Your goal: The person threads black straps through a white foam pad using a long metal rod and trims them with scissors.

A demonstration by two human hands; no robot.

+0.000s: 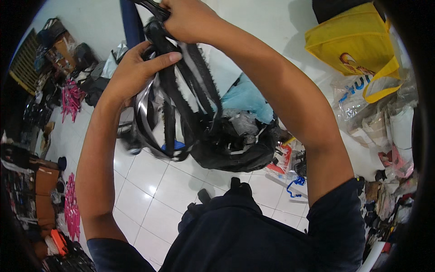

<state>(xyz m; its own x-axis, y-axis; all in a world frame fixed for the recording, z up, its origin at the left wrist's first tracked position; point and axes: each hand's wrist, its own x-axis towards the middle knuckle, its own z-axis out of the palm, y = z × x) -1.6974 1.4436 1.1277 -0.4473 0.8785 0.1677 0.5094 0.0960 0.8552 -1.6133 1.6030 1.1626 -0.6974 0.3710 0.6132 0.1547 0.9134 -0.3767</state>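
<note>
My left hand (136, 70) is closed round a bundle of long black strips (172, 90), its thumb lying across them. Some strips have frayed, fuzzy edges, and a few look shiny or greyish. Just above and to the right, my right hand (190, 20) grips the upper end of the same bundle, its fingertips partly hidden. The strips hang down in loops, blurred toward their lower ends. Behind and below them is an open black plastic bag (235, 161) holding crumpled clear plastic and a light blue plastic sheet (249, 97).
A yellow bag (349, 43) hangs at the right wall, above clear plastic packaging (358, 104). Pink bundles (71, 204) lie on the white tiled floor (149, 213) at the left, beside cluttered shelves. A blue cord (297, 186) and red pieces lie right of the black bag.
</note>
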